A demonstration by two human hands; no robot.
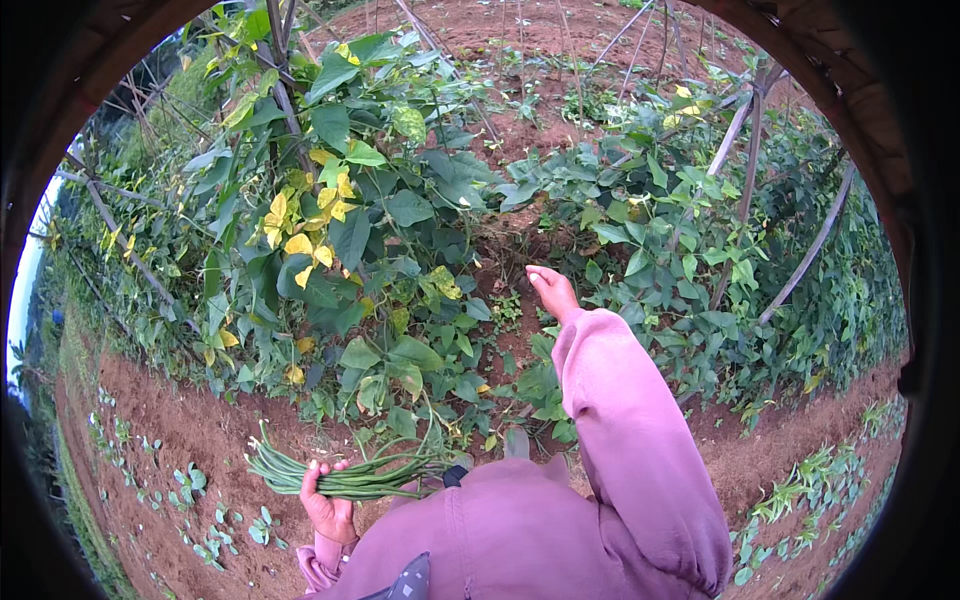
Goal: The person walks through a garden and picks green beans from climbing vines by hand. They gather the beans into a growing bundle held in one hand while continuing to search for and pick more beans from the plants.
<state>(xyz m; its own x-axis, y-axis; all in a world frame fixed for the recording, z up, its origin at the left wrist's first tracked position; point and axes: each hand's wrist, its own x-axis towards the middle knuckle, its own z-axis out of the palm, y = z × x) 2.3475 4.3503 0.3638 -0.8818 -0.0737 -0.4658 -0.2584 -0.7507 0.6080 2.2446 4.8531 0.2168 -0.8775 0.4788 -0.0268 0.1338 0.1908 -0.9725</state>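
A bunch of long green yardlong beans [367, 472] lies across my left hand [330, 502], whose fingers are wrapped around it near one end. The beans' other ends reach toward the front of my pink top [517, 525]. Farther out, my right hand [553, 291] is stretched into a gap between two leafy bean plants. Its thumb and fingertips are close together, and I see nothing between them. To its left is a climbing bean plant [409, 206] with green leaves and several yellow ones [300, 244]. Another green bean plant [637, 240] grows to its right.
Wooden poles [814, 244] lean and cross among the vines on the right, and another pole [289, 112] stands within the left plant. Reddish bare soil [247, 427] lies in front of the row. Small seedlings [217, 536] grow at lower left, with more low plants [799, 487] at lower right.
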